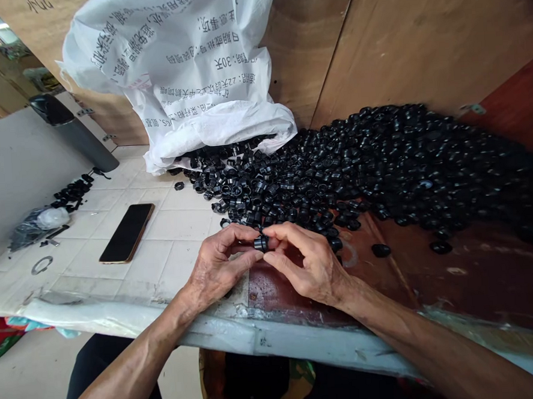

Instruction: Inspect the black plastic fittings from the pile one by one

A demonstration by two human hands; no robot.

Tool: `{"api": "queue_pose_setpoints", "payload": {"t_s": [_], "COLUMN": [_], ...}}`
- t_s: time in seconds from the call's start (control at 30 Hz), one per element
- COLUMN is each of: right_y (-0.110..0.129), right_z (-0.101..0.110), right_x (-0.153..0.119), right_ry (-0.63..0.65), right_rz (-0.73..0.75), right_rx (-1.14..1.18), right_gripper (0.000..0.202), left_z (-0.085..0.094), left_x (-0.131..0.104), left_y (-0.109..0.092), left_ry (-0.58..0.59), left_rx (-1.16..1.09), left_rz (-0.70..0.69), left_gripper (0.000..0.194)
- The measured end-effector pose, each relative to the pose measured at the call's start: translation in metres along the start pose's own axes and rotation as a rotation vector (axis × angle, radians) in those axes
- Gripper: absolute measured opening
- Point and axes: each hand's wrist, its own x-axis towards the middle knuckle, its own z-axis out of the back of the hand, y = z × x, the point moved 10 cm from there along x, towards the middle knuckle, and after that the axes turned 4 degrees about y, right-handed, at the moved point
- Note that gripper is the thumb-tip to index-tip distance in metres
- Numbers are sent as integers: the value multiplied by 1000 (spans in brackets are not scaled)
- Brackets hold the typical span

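Between my two hands, just over the front part of the bench, is a small black plastic fitting (261, 243) with a wider collar near its right end. The fingertips of my left hand (222, 259) pinch it from the left. From the right, the thumb and forefinger of my right hand (309, 260) close on its collar end. Whether it is one piece or two joined pieces I cannot tell. Just beyond my hands, a big heap of small black plastic rings and caps (395, 161) spreads far to the right.
A white printed sack (186, 66) leans at the back, its mouth over the heap. On the tiled left side lie a phone (127, 233), a metal ring (42, 265) and a plastic bag (29, 229). A grey bottle (77, 136) leans there. Below the bench edge stands an open container (213, 377).
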Motion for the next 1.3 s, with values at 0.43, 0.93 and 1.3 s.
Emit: {"api": "queue_pose_setpoints", "payload": {"t_s": [0.43,0.93,1.3], "right_y": [-15,-49,-39], "right_z": [-11,31,-14], "right_x": [-4,10,-1], "right_ry": [36,90,256], "right_rz": [-145,-328,-129], "right_rx": [129,-214,-535], "right_gripper": [6,17,6], "left_z": [-4,1,-13], "left_x": [2,4,16], "left_y": [-11,-6,10], "left_ry": [69,357,264], "left_rx": [72,748,786], "left_rz": [-63,39,-168], "left_gripper": [13,41,31]}}
